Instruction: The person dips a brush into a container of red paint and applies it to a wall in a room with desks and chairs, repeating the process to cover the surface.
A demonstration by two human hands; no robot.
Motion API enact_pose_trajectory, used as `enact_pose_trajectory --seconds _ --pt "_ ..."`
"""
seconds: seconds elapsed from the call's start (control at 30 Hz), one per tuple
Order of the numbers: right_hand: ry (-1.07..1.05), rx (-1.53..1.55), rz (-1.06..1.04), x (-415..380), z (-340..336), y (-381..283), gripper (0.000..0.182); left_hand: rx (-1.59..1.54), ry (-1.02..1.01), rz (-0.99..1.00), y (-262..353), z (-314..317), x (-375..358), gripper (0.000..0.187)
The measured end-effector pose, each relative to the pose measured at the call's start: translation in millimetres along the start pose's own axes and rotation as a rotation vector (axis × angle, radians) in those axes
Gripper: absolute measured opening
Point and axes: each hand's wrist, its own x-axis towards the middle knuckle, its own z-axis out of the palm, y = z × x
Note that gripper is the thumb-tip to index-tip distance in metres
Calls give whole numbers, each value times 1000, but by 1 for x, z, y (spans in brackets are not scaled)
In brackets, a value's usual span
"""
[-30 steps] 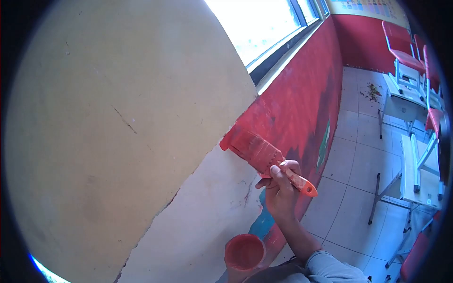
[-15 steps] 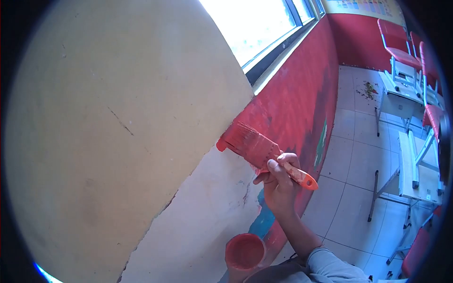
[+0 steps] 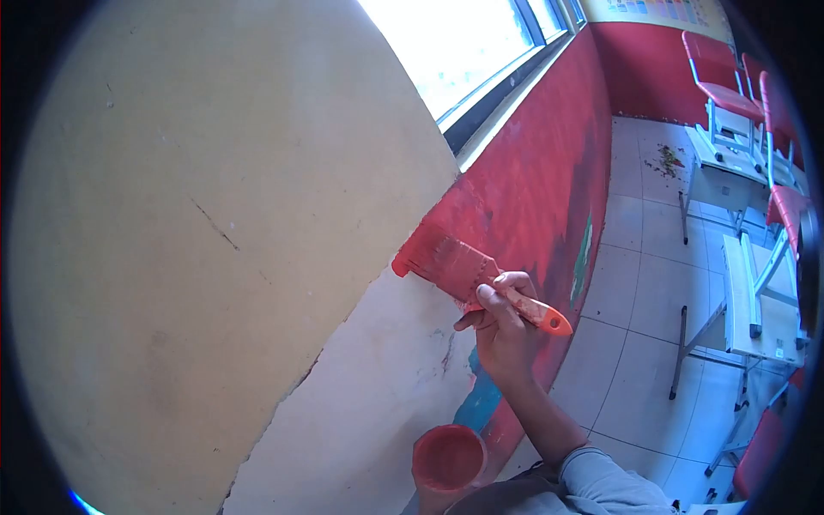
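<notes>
My right hand (image 3: 506, 330) is closed around the orange handle of a wide paintbrush (image 3: 459, 268), thumb on top. The brush's red-coated bristles press against the wall at the upper edge of the red paint (image 3: 549, 189), where it borders the beige upper wall (image 3: 232, 215). Below the brush lies a whitish unpainted patch (image 3: 369, 369) with a blue streak (image 3: 479, 399) at its right. A round container of red paint (image 3: 448, 457) is near my body at the bottom. My left hand does not show; whatever supports the container is hidden.
A window (image 3: 481, 60) with a dark frame sits above the red wall. Desks (image 3: 764, 296) with red chairs (image 3: 725, 77) on them stand along the right on a tiled floor (image 3: 631, 283). Some debris (image 3: 665, 160) lies farther back.
The brush and my right hand have shifted slightly up and left, bristles still on the red edge. The whole view has moved slightly.
</notes>
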Motion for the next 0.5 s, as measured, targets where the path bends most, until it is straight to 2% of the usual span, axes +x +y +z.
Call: enact_pose_trajectory --seconds 0.13,0.3,0.5 --pt "64 -44 17 -5 -2 -8 16 91 92 -72 -13 -12 -9 82" --pt "25 -31 -43 4 8 -6 15 198 163 -52 -20 -13 -14 80" --pt "87 -60 30 -10 -11 -8 16 153 70 27 5 -6 -2 85"
